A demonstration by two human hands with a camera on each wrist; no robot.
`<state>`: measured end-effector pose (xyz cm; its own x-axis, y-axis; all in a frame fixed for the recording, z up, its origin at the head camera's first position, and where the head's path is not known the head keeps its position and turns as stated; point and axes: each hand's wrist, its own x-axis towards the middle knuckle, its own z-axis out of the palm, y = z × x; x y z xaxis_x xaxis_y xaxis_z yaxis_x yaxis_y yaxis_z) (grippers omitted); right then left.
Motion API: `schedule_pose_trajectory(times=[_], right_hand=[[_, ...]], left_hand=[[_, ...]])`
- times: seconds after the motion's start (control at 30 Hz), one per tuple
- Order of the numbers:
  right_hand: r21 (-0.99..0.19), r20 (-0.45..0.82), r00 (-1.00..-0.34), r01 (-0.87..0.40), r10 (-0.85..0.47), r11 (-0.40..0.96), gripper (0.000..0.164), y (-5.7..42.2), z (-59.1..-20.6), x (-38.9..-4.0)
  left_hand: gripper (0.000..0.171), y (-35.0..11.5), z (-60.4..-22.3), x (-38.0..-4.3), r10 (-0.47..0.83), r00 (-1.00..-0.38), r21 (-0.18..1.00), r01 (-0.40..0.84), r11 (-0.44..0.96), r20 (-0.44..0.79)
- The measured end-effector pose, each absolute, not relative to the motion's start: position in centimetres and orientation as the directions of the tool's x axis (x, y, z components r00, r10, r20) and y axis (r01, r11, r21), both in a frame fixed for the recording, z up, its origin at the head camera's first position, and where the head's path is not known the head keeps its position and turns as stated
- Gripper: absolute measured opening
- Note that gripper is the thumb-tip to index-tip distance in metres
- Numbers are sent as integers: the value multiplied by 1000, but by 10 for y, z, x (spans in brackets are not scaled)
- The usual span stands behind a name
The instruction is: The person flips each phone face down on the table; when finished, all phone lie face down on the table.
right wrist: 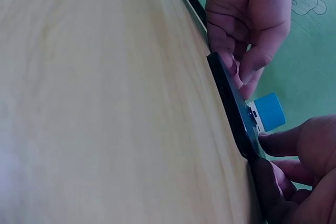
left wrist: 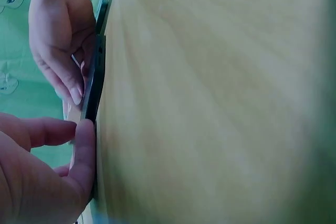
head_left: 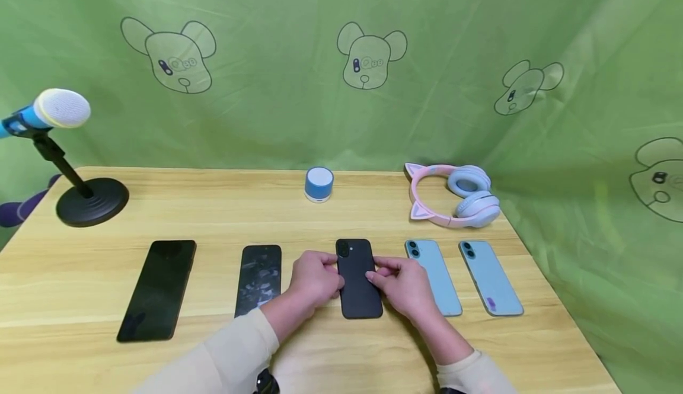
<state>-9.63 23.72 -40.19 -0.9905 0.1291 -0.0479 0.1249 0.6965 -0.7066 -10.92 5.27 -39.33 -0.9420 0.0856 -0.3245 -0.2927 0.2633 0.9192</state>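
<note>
Black phone (head_left: 360, 284) right in front of me, around the middle of the wooden worktop (head_left: 224, 213), back side up with the camera bump at its top left corner. I've got both hands on it: my left hand (head_left: 315, 278) grips the left edge and my right hand (head_left: 402, 284) has the right edge, fingers closed in on it from either side. Can't tell if it's lying totally flat or lifted a hair. Left of it I've got a dark phone (head_left: 258, 275) close to my left arm, then a bigger dark phone (head_left: 155, 293) further out. On the right are two light blue phones (head_left: 493, 281), backs up, the nearer one partly behind my right hand. Further back: a mic (head_left: 63, 108) on a round-based stand (head_left: 96, 201), a small blue cylinder (head_left: 319, 188) with a white top, and cat-ear headphones (head_left: 477, 207), with green cloth (head_left: 277, 109) behind.
</note>
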Motion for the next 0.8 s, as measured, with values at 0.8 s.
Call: schedule_pose_trajectory(times=[0.8], right_hand=[[-860,48,-999,-33,16,509,24,172,-396,-94]], left_hand=[[50,-13,-382,-106,11,-957,945,-285,158,-291]])
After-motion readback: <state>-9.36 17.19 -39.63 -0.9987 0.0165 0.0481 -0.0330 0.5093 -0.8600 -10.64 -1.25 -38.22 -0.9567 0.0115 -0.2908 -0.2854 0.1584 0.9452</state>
